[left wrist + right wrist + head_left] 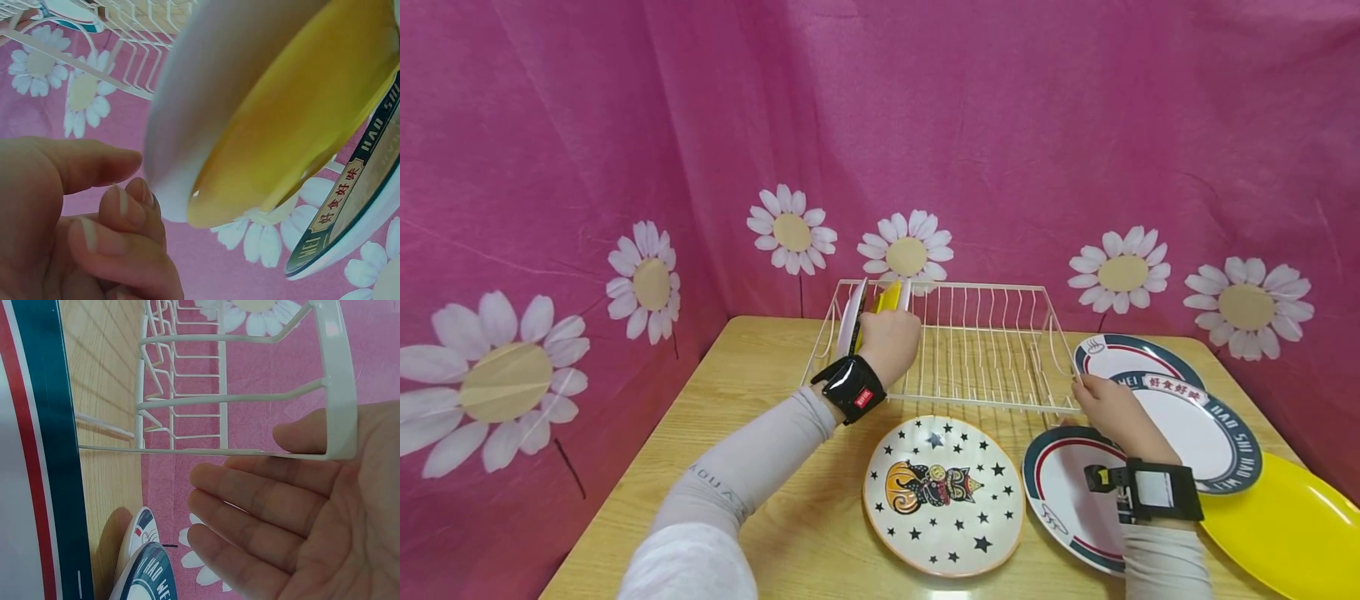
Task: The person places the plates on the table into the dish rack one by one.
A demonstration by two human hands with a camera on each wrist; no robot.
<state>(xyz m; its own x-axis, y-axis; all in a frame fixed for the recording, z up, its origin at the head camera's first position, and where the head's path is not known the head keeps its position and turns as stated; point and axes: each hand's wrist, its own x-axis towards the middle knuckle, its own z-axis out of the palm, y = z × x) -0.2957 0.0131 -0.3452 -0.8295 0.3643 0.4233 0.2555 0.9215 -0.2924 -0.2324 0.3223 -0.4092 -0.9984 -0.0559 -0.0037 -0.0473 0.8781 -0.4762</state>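
I have the left hand (891,340) at the rim of a white plate (184,119), beside a yellow plate (275,131) in the wire rack (337,375); whether it pinches, I can't tell. My right hand (1123,417) pinches the rack's front corner.

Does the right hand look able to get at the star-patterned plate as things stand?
Probably yes: the star-patterned plate lies uncovered on the table, with nothing tall between. The right hand would likely have to release the wire dish rack first, since it grips its corner.
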